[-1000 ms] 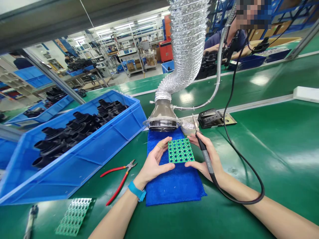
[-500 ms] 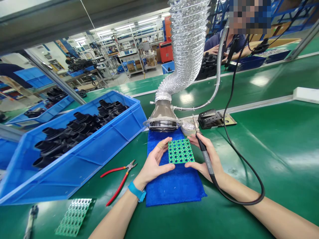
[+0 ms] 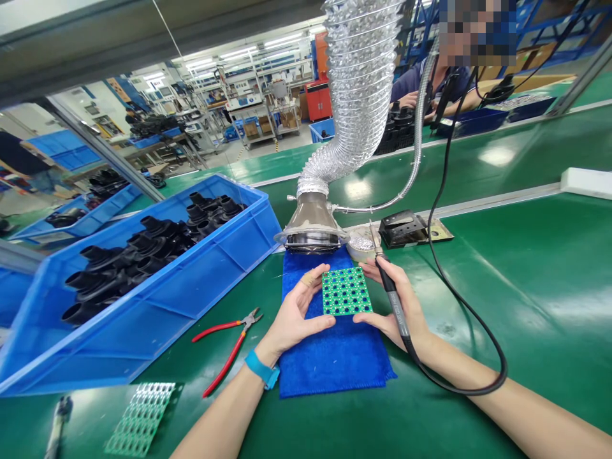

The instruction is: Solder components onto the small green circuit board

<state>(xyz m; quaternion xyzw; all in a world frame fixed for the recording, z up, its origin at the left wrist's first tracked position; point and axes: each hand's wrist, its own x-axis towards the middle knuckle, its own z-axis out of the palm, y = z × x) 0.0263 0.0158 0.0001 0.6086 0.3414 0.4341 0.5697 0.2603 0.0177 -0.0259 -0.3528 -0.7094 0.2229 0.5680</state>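
Note:
My left hand [image 3: 294, 315] grips the left edge of a small green circuit board [image 3: 347, 291] dotted with rows of blue spots. The board is held just above a blue towel [image 3: 329, 363]. My right hand [image 3: 396, 312] is closed around a black soldering iron [image 3: 391, 294], and its fingers reach the board's right edge. The iron's tip points away from me, towards a round tin of silvery solder material [image 3: 361, 246], and is not on the board. A black cord [image 3: 459, 306] runs from the iron past my right forearm.
A blue crate [image 3: 210, 280] of black rubber parts [image 3: 143, 248] stands to the left. Red-handled side cutters [image 3: 229, 338] and a perforated green board panel [image 3: 141, 421] lie on the green bench. A fume nozzle [image 3: 312, 226] on a silver duct [image 3: 358, 83] hangs ahead, beside an iron stand [image 3: 401, 228].
My hands and the board have hardly moved. The whole view has shifted only slightly.

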